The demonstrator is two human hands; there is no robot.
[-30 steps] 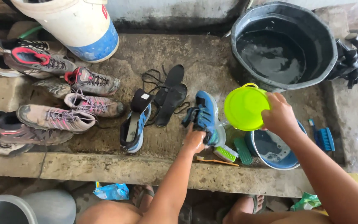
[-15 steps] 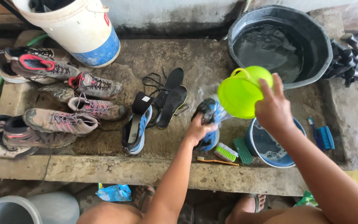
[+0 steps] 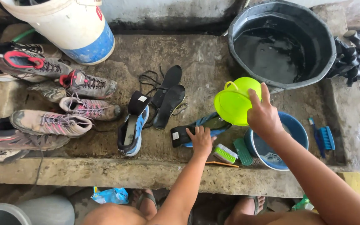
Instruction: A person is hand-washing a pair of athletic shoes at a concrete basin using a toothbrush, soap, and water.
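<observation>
Lime dipper (image 3: pixel 235 102) gripped in my right hand (image 3: pixel 264 116), tilted over blue shoe (image 3: pixel 196 130) on counter (image 3: pixel 146 171). Left hand (image 3: pixel 201 141) presses shoe down. By my reckoning rinse underway; second blue shoe (image 3: pixel 132 129), insoles (image 3: pixel 168 102), muddy pairs (image 3: pixel 51 121) unwashed.

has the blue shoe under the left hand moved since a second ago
Yes. The blue shoe was upright, toe towards the black tub; now it lies flat on its side, turned leftward towards the black insoles, under the left hand.

Lime dipper (image 3: pixel 234 102) hides the blue shoe's (image 3: pixel 205 125) toe.
</observation>
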